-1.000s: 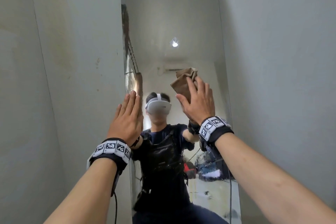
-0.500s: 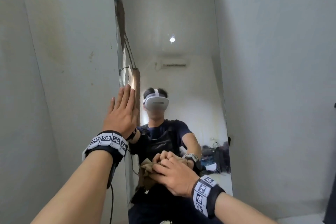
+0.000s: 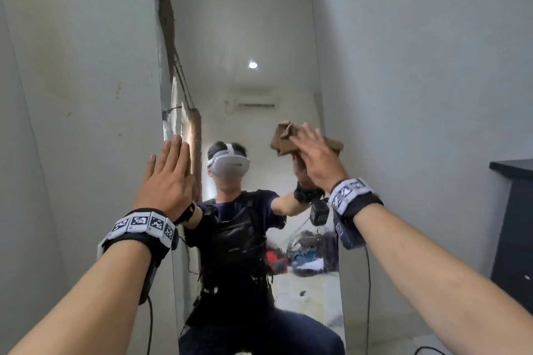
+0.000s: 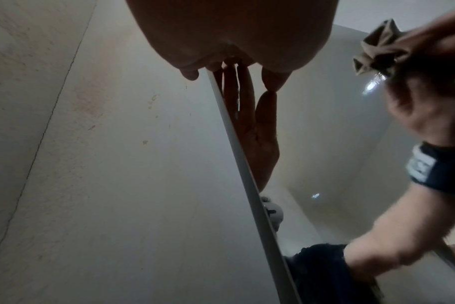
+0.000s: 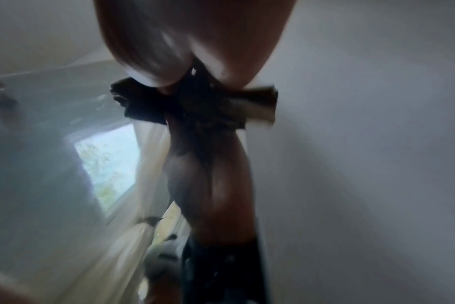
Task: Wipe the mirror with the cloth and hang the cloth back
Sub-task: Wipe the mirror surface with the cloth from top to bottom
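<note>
A: What fills the centre of the frame?
B: The tall frameless wall mirror with a rounded top (image 3: 245,37), reflecting the person.

A: And the hands?
B: The left hand (image 3: 167,179) lies flat, fingers straight, on the mirror's left edge. The right hand (image 3: 320,158), right of centre, presses the crumpled brown fabric cloth (image 3: 284,138) against the glass with spread fingers.

A pale grey wall (image 3: 418,66) with faint stains runs on both sides. A dark cabinet (image 3: 513,225) stands against it at far right.
</note>
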